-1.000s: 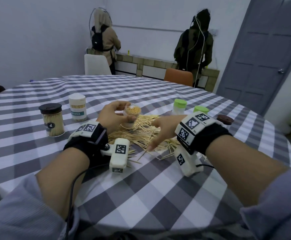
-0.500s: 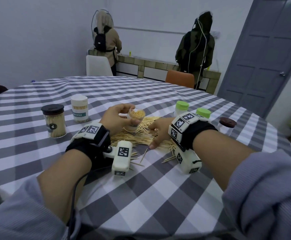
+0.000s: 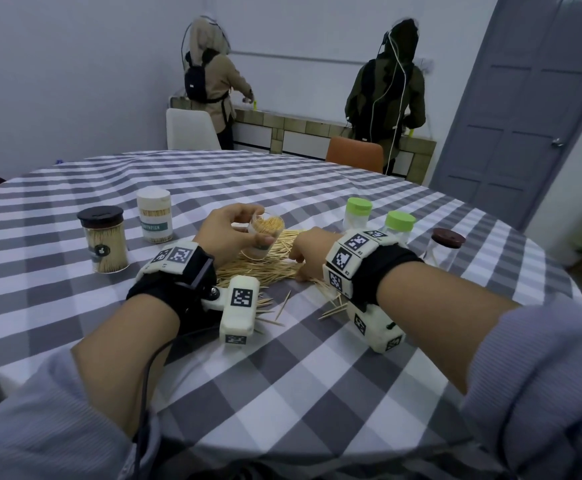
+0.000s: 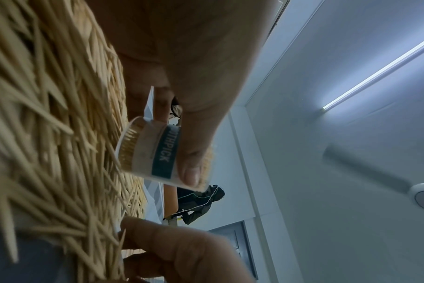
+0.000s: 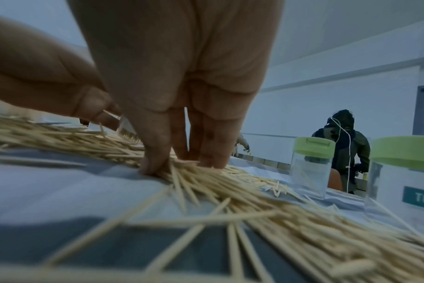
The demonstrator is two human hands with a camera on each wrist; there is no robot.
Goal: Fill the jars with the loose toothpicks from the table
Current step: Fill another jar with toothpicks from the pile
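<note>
Left hand (image 3: 225, 233) still grips the tilted open jar (image 3: 263, 233); right hand (image 3: 312, 252), fingers (image 5: 157, 153) extended, has slid farther left into the toothpick pile (image 3: 265, 268).

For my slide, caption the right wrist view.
Right hand fingertips press into loose wooden toothpicks beside green-lidded clear jars.

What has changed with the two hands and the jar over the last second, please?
The right hand drew back from the near edge of the toothpick pile and settled lower on it, fingertips now pressing into the sticks. The left hand keeps its grip on the open jar, tilted above the pile as before. The capped jars around them have not moved.
</note>
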